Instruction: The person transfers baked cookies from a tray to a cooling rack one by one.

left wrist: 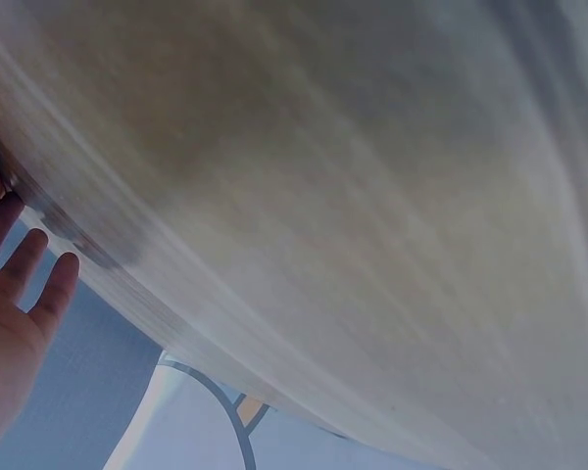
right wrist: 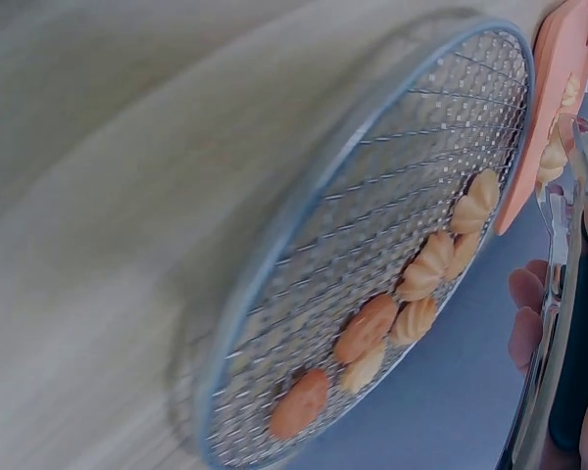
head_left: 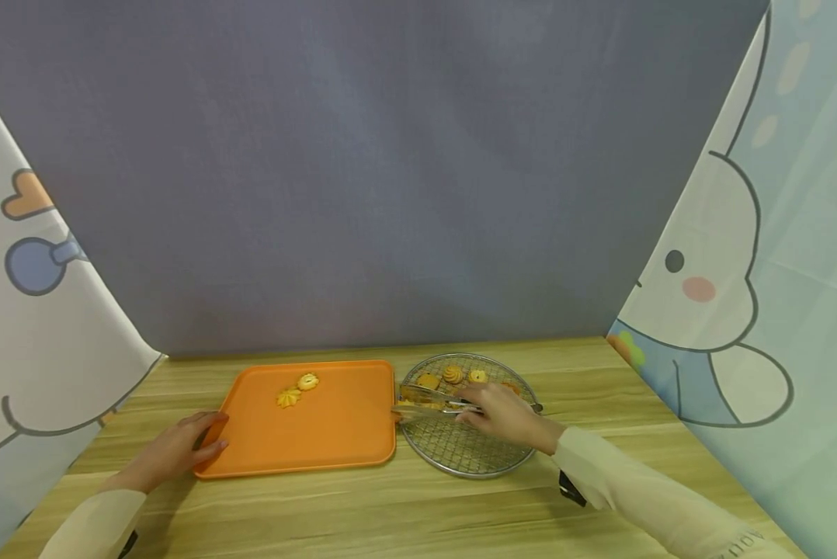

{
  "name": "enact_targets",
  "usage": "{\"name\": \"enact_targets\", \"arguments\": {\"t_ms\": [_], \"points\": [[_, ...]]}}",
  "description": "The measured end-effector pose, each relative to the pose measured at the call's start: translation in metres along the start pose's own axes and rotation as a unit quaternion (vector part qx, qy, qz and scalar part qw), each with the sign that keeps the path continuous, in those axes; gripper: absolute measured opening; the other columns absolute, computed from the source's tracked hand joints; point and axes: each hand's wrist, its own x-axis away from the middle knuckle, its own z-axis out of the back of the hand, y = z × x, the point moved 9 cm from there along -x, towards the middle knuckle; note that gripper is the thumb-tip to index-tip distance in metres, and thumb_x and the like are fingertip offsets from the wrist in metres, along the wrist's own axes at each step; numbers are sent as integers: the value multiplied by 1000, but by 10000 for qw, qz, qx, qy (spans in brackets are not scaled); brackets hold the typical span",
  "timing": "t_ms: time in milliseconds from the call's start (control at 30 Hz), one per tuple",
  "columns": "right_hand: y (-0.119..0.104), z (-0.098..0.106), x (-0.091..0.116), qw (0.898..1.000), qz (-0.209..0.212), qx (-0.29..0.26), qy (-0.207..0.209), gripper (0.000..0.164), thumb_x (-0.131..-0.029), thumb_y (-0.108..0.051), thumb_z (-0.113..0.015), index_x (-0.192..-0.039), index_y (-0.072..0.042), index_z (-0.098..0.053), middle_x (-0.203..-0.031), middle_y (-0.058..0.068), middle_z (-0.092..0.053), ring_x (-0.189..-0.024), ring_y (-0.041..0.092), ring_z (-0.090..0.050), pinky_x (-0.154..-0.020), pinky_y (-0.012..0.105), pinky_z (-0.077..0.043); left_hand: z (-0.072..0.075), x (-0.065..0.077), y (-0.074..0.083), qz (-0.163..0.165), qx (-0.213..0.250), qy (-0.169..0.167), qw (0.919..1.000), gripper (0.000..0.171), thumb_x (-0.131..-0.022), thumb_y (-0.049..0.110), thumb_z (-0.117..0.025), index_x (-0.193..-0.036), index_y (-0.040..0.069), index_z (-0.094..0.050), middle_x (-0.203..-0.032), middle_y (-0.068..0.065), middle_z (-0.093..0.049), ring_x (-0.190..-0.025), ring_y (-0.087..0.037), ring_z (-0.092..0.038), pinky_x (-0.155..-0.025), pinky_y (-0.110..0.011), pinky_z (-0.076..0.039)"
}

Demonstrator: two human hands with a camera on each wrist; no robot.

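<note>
My right hand holds a pair of metal tongs over a round wire rack. The tongs point left, their tips near the right edge of an orange tray. Piped cookies lie along the far side of the rack, some swirled, others smooth and browner, like the brown cookie in the right wrist view. Two yellow cookies sit side by side at the tray's upper left. With thumb and fingers spread, my left hand rests at the tray's left edge.
Tray and rack stand side by side on a wood-grain table. Behind it hangs a grey cloth. Cartoon-printed sheets flank both sides, such as the right sheet.
</note>
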Motion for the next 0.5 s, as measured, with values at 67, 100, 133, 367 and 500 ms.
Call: {"name": "enact_targets", "arguments": {"t_ms": [67,100,133,367,500], "points": [[1,1,6,9999,44,137,44,35,-84,-27,-65,-109,-3,-64,-99,8,-68,-55,3,-55,-59,24,-52,0,0,0,-35,-14,38,10000,44,-77,23,-72,-111,-2,-60,-110,-24,-60,-97,-45,-57,-80,-57,-46],[2,2,9,9997,57,220,53,35,-83,-27,-65,-109,-3,-64,-97,7,-68,-56,1,-55,-62,25,-53,0,0,0,-57,-24,62,10000,44,-77,22,-72,-111,-2,-60,-110,-24,-60,-97,-45,-57,-80,-57,-46],[3,2,12,9998,74,195,43,35,-83,-26,-65,-109,-2,-64,-97,8,-68,-55,0,-53,-62,25,-53,0,0,0,-67,-30,69,9999,44,-77,22,-72,-111,-1,-60,-109,-24,-60,-97,-45,-57,-79,-57,-46],[9,5,31,9999,-28,-57,-92,35,-85,-23,-64,-111,1,-63,-103,15,-67,-54,-5,-52,-63,24,-54,-1,0,-3,7,-6,-12,10000,44,-77,23,-72,-112,-1,-60,-110,-24,-60,-97,-45,-56,-78,-58,-46],[11,7,38,9997,-49,-214,-114,34,-84,-20,-64,-111,3,-63,-102,17,-67,-50,-8,-47,-57,19,-51,-1,-1,-3,-1,-31,5,10000,44,-77,23,-72,-112,-1,-60,-110,-24,-60,-97,-45,-57,-79,-58,-46]]}}
